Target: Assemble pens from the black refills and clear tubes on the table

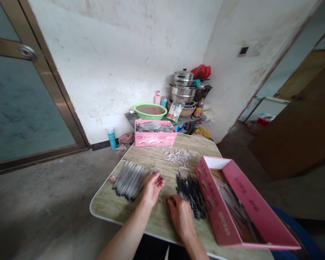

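My left hand [152, 188] is closed, palm partly up, over the middle of the table. A thin translucent pen barrel [161, 176] seems to stick out at its fingertips, though it is faint. To its left lies a row of clear pens with dark ends [130, 180], side by side. My right hand [181, 212] is lower and to the right, back up, with thumb and fingers pinched together; what they hold is hidden. Right beside it is a heap of thin black pen parts [191, 193]. Small whitish pieces [178, 157] are scattered farther back.
A long pink box [213, 209] with slender clear pieces inside stands at the table's right edge. Another pink box [155, 139], full of pens, stands at the far edge. Behind are a green basin [151, 116] and stacked steel pots [182, 92].
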The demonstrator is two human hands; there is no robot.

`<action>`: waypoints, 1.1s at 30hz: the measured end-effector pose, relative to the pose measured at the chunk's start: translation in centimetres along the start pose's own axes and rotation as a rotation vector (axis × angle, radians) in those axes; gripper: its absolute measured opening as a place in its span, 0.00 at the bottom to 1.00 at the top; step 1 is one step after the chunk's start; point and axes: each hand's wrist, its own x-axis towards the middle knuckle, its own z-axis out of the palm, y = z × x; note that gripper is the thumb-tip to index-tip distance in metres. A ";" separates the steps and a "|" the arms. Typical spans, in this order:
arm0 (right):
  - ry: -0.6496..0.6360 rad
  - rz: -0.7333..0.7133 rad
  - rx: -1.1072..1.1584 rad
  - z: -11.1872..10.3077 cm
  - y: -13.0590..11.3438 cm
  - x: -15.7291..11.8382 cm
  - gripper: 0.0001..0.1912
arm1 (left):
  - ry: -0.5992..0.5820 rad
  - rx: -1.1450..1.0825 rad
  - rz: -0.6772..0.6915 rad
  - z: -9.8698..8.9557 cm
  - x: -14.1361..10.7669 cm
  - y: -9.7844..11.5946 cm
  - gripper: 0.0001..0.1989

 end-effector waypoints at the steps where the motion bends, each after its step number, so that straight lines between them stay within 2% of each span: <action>1: -0.015 0.000 -0.069 0.6 0.0 0.0 0.09 | -0.007 0.008 -0.006 0.0 0.0 -0.1 0.10; 5: -0.035 -0.009 -0.171 2.2 0.1 0.3 0.07 | -0.014 0.042 -0.005 0.0 -0.2 -0.4 0.11; 10: -0.020 0.009 -0.069 1.6 0.1 0.6 0.06 | -0.031 0.082 0.005 0.0 -0.4 -0.3 0.13; 12: 0.020 0.043 0.176 0.7 0.0 0.5 0.08 | -0.054 0.113 0.009 0.2 -0.6 -0.2 0.13; 15: 0.034 0.161 0.748 -0.7 0.1 0.5 0.12 | -0.100 0.168 0.022 0.6 -1.0 -0.1 0.14; 17: 0.032 0.239 1.053 -1.5 0.4 0.6 0.14 | -0.134 0.199 0.033 0.8 -1.2 -0.1 0.14; 20: 0.088 0.318 1.286 -1.9 1.0 0.5 0.13 | -0.173 0.239 0.041 0.9 -1.4 -0.2 0.13; 25: 0.130 0.402 1.393 -1.5 1.4 0.3 0.14 | -0.198 0.263 0.046 0.8 -1.5 -0.4 0.13; 33: 0.176 0.343 1.316 -1.0 1.2 0.6 0.13 | -0.208 0.310 0.071 1.0 -1.7 -0.4 0.13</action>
